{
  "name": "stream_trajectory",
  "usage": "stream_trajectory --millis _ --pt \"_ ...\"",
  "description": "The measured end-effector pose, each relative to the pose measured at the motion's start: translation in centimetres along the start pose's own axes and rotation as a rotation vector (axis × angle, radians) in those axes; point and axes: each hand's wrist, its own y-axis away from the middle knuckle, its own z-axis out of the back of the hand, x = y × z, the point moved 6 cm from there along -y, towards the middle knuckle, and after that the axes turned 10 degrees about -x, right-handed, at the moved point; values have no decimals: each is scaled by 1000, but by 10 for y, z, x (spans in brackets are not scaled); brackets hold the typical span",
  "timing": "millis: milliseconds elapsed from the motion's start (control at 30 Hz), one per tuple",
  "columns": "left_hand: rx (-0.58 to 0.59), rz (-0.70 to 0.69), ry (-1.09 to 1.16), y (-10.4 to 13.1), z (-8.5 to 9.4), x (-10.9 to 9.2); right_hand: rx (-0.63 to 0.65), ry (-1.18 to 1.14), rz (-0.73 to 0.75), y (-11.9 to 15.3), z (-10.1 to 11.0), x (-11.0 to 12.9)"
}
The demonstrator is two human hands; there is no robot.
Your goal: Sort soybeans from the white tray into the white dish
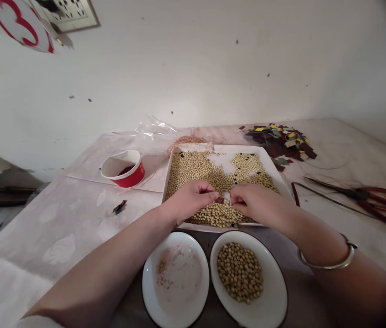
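My left hand (193, 199) pinches a small dark reddish-brown piece (219, 200) between thumb and fingertips. Close by on its right, my right hand (256, 200) has its fingers pressed together; whatever they hold, if anything, is hidden. Both hands are over a shallow white tray (275, 169), spread with pale yellow, bean-like grains (198, 166) and a few black ones. Below the tray, a white bowl (271, 291) holds larger, darker yellow-brown grains (239, 272). The white bowl (179, 291) beside it has reddish crumbs on its bottom.
A red-and-white paper cup (129, 178) with dark red contents stands left of the tray. Large scissors (367, 194) and a dark strip (326, 195) lie at right. Coloured scraps (285, 141) are heaped behind. Reddish threads (189, 142) and clear plastic (155, 127) lie near the wall.
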Motion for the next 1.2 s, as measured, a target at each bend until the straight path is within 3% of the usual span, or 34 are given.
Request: stream_trajectory --millis 167,367,500,767,933,1033,1200 --pt "-1 0 17 0 0 0 -43 -30 15 1 9 1" --pt "17 6 50 0 -1 1 -235 -226 56 7 39 26" --pt "29 15 108 0 -2 1 -228 -208 95 7 35 40" --pt "26 20 105 0 -1 1 -265 -145 107 6 29 41" --pt "31 14 95 0 -1 0 -272 -168 72 5 36 34" --pt "21 -1 55 0 0 -2 -204 -293 57 10 44 37" --pt "25 13 9 0 -1 -4 171 -462 175 30 41 58"
